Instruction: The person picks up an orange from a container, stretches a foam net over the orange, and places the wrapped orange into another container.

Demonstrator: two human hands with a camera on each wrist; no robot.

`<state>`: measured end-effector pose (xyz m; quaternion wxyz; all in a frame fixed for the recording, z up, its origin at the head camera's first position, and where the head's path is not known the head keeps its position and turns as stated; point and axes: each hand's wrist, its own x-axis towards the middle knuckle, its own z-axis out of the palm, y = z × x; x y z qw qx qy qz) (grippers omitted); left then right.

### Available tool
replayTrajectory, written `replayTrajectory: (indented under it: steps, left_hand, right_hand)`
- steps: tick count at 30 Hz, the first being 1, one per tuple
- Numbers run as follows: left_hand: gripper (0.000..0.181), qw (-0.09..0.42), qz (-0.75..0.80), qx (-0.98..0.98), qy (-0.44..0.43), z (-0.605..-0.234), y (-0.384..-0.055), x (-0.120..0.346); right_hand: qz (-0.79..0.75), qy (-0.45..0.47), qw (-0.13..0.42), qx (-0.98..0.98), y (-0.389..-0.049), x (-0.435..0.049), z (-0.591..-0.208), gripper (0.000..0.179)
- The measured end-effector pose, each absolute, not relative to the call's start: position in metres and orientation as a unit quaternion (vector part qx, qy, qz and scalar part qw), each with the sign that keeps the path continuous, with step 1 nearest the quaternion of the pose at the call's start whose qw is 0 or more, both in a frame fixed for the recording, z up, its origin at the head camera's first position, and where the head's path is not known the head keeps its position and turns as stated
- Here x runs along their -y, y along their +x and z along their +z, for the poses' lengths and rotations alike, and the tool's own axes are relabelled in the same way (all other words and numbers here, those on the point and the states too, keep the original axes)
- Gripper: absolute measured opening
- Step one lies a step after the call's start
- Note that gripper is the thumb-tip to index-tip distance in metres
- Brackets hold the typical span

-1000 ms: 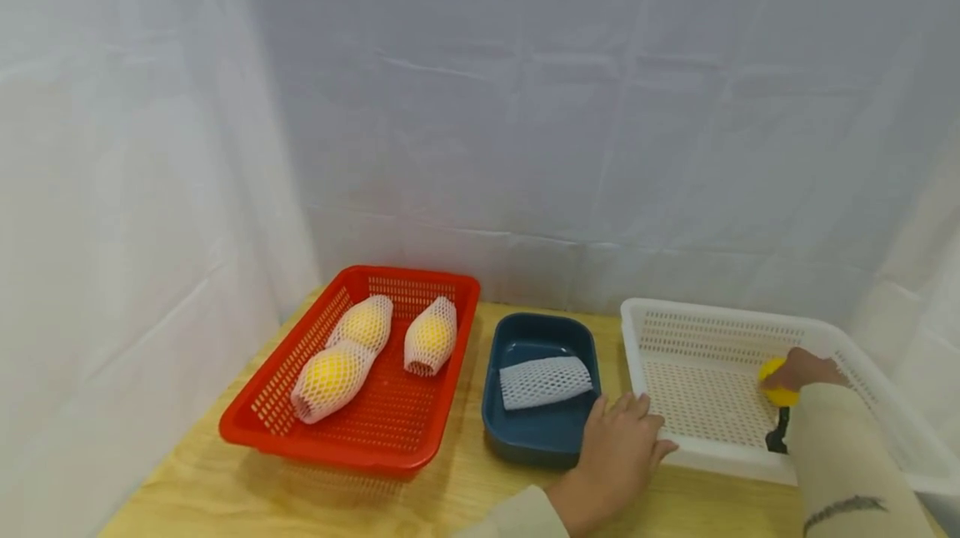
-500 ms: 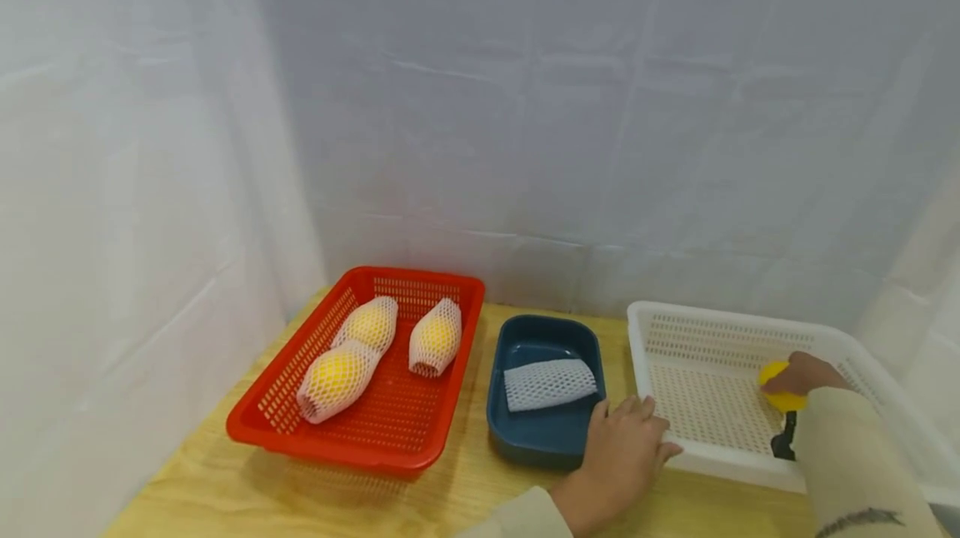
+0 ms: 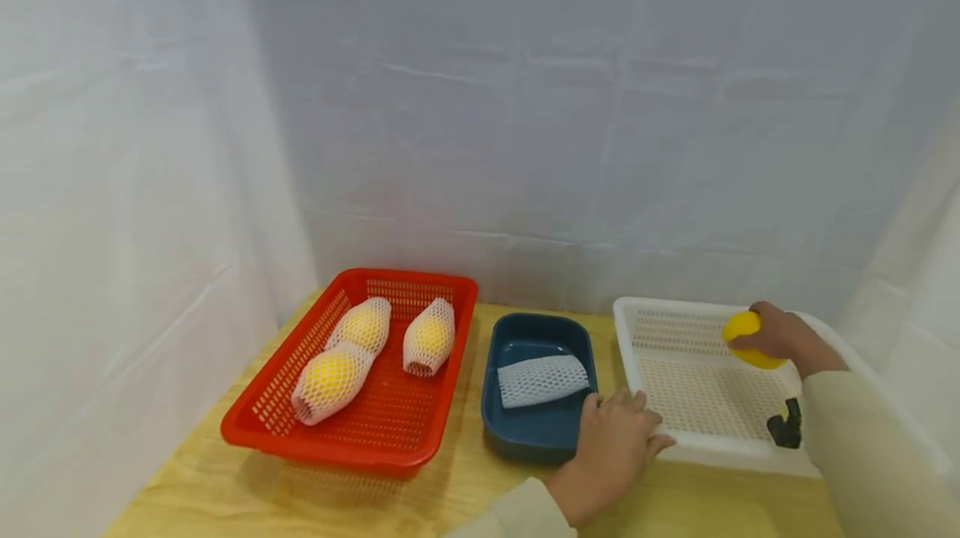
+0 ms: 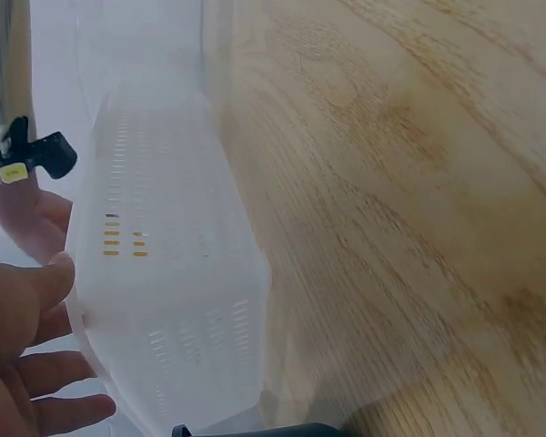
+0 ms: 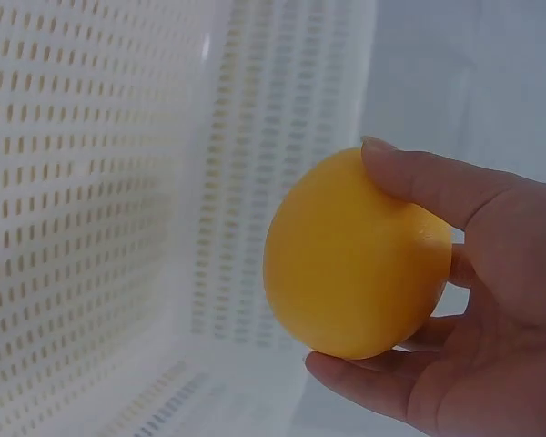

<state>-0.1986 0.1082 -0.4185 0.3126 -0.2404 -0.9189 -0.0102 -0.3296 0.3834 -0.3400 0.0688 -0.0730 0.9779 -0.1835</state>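
My right hand holds a smooth, round yellow-orange fruit above the white basket. In the right wrist view the thumb lies on one side of the fruit and the fingers support the other. My left hand rests at the basket's near left corner. The left wrist view shows its thumb and fingers at the rim. Just left of that hand is a dark blue container, with a flattened white foam net sleeve lying in it.
At the left a red basket holds a netted fruit, a second netted fruit touching it and another netted fruit apart. A white sheet hangs behind the wooden table.
My right hand has lifted the yellow-orange fruit up and to the left inside the white basket's area. The left hand stays at the basket's corner.
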Motion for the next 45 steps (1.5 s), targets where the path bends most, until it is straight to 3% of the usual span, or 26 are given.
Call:
replayTrajectory:
  steps: [11, 18, 23, 27, 30, 40, 45]
  left_hand:
    - [0.028, 0.286, -0.033, 0.924, -0.251, -0.417, -0.201, -0.103]
    - [0.031, 0.210, -0.102, 0.930, -0.285, -0.417, -0.202, -0.094]
    - [0.034, 0.131, -0.307, 0.899, -0.285, -0.414, -0.202, -0.074]
    - [0.039, 0.047, -0.494, 0.837, -0.229, -0.402, -0.199, -0.052]
    - [0.041, 0.030, -0.555, 0.802, -0.219, -0.391, -0.197, -0.036]
    - [0.050, -0.033, -0.596, 0.761, -0.256, -0.373, -0.178, 0.011]
    - [0.050, -0.060, -0.600, 0.754, -0.259, -0.379, -0.172, 0.025]
  right_hand:
    - [-0.214, -0.171, -0.074, -0.959, -0.282, -0.341, -0.320, 0.073]
    - [-0.268, -0.190, -0.160, -0.931, -0.251, -0.307, -0.330, 0.072]
    - [-0.336, -0.205, -0.192, -0.899, -0.228, -0.276, -0.342, 0.071]
    - [-0.415, -0.206, -0.171, -0.869, -0.213, -0.255, -0.351, 0.072]
    - [-0.495, -0.206, -0.142, -0.832, -0.202, -0.240, -0.359, 0.070]
    - [-0.669, -0.193, -0.040, -0.716, -0.166, -0.185, -0.395, 0.068]
    - [-0.694, -0.181, -0.021, -0.696, -0.157, -0.166, -0.408, 0.066]
